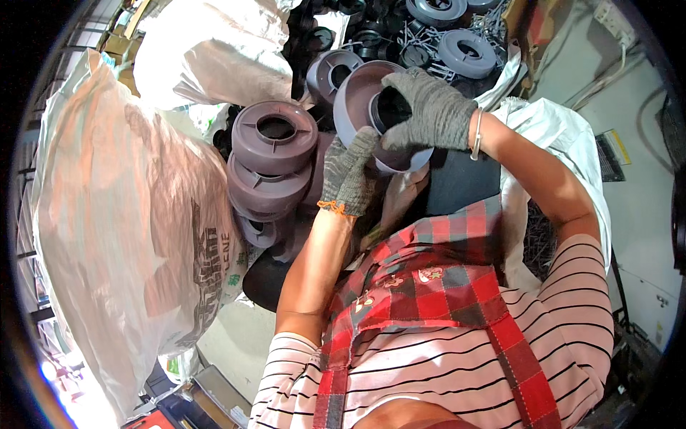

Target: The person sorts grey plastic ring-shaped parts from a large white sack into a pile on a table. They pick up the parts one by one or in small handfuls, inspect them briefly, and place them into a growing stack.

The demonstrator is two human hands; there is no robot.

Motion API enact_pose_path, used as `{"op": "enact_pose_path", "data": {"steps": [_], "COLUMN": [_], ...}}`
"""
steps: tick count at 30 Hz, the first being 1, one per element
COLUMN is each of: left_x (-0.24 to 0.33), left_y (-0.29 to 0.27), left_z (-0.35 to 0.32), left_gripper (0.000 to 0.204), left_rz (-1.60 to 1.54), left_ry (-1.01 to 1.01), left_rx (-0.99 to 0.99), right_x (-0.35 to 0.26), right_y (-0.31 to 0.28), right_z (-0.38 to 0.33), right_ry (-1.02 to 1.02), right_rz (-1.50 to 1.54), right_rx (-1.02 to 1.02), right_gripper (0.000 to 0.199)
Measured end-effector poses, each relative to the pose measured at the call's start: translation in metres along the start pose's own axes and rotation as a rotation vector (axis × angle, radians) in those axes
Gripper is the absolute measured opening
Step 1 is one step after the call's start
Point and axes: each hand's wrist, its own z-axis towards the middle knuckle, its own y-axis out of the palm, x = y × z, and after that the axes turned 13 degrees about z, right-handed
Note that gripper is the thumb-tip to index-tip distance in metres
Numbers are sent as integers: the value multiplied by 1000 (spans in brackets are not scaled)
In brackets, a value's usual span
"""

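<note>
A bowl-shaped purplish-grey plastic part (348, 96) is tilted up in front of me, held in both hands. My left hand (350, 170), in a grey knit glove with an orange cuff edge, grips its near rim, fingers closed. My right hand (436, 111), gloved in the same grey, reaches into the part from the right. Its fingers are curled around a black plastic ring (389, 109) at the centre. Whether the ring is fully seated cannot be told. Left of my hands, similar round parts (275, 139) stand stacked, and another part (333, 71) lies just behind.
A heap of black plastic rings (368, 43) and grey pins (429, 61) lies at the back, with more round parts (466, 53) on it. A tall white woven sack (136, 214) stands on the left, another white sack (572, 143) on the right. A power strip (614, 21) hangs at the far right.
</note>
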Motion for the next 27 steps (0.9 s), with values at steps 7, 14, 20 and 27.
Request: {"op": "enact_pose_path", "data": {"steps": [7,14,20,27], "left_x": [15,12,2,-7], "left_y": [-18,2,7,4], "left_z": [-7,-11,7,43], "left_gripper": [52,49,49,78], "left_rz": [12,220,80,769], "left_ry": [-166,37,81,360], "left_rx": [-133,-50,-51,41], "right_x": [-11,6,47,98], "right_y": [0,25,37,20], "right_z": [-14,-13,-14,20], "right_ry": [-417,-160,-318,67], "right_rz": [-214,213,158,104], "right_rx": [-145,298,253,-99], "right_gripper": [73,59,50,52]}}
